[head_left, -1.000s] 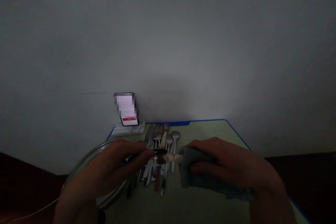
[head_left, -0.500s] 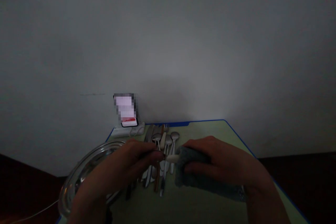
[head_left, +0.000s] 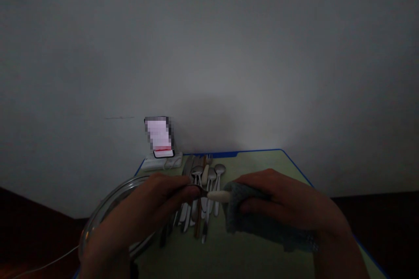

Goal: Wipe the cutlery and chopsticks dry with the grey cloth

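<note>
Between my two hands a spoon with a pale handle (head_left: 218,196) lies crosswise above the table. My left hand (head_left: 172,189) pinches its metal end, and the fingers cover most of the bowl. My right hand (head_left: 271,198) is closed around a grey-blue cloth (head_left: 237,209), which wraps the far end of the handle. Behind and below the hands lies a spread of cutlery: spoons (head_left: 220,169), a fork (head_left: 209,159), knives (head_left: 188,165) and pieces with brown handles (head_left: 197,222). My left hand and the held spoon hide part of this pile.
A shiny metal bowl (head_left: 98,211) stands at the left, partly behind my left forearm. At the back left a lit phone (head_left: 159,135) leans near a white power strip (head_left: 157,163). The pale green table (head_left: 262,163) has a blue edge and meets a grey wall (head_left: 229,61).
My right hand and the cloth have slid to the right along the handle, baring more of it. My left hand still pinches the metal end. The view has shifted slightly.
</note>
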{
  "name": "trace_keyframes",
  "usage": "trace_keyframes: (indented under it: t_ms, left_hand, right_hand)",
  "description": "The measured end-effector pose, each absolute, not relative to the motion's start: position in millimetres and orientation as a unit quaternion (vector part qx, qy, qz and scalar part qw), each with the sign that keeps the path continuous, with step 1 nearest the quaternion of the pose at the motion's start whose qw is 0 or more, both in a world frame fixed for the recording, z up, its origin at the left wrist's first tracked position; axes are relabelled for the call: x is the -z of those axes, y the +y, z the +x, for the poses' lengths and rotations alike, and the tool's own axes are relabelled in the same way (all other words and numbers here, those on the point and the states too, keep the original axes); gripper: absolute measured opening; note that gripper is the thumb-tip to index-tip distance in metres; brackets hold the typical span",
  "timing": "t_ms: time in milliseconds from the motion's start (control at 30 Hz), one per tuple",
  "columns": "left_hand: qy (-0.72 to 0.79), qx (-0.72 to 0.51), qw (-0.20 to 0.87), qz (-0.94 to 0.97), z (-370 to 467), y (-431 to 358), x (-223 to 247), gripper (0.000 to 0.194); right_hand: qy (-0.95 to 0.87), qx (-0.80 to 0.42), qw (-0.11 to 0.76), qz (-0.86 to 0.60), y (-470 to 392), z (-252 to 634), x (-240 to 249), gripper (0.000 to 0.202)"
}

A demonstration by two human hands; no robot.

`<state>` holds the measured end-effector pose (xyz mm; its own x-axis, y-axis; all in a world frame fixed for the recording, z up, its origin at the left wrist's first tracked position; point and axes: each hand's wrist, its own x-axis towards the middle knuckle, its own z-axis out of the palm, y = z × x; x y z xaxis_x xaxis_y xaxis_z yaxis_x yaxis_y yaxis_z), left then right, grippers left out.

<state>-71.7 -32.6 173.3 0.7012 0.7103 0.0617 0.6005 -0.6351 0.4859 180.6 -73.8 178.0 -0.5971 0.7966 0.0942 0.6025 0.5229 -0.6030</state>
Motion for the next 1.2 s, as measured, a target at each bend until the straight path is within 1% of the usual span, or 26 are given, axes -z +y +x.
trace_keyframes:
  t_ms: [233,367,433,667,867,967,1067,1133,1200]
  left_hand:
    - [0.383,-0.136,0.181,0.896,-57,-35,-175,0.035]
    - [0.383,-0.132,0.123,0.906,-49,-37,-172,0.035]
    - [0.381,-0.133,0.112,0.908,-47,-38,-170,0.035]
    - [0.381,-0.141,0.152,0.901,-50,-37,-170,0.033]
    - [0.369,-0.143,0.168,0.903,-52,-33,-167,0.030]
    - [0.376,-0.140,0.196,0.895,-51,-30,-166,0.027]
    - [0.389,-0.139,0.216,0.884,-51,-28,-165,0.029]
    - [0.402,-0.139,0.218,0.878,-52,-27,-165,0.031]
    - [0.413,-0.147,0.223,0.871,-55,-26,-165,0.034]
  right_hand:
    - [-0.856,-0.213,0.180,-0.436,-71,173,-171,0.025]
    - [-0.870,-0.182,0.164,-0.428,-69,163,-167,0.026]
    - [-0.876,-0.166,0.159,-0.424,-68,159,-165,0.027]
    - [-0.870,-0.166,0.166,-0.433,-66,153,-161,0.028]
    - [-0.871,-0.198,0.166,-0.418,-62,161,-161,0.026]
    - [-0.865,-0.222,0.183,-0.411,-61,171,-161,0.024]
    - [-0.861,-0.216,0.207,-0.412,-58,180,-160,0.030]
    - [-0.858,-0.213,0.208,-0.418,-57,184,-158,0.037]
    - [-0.856,-0.217,0.207,-0.420,-55,187,-157,0.040]
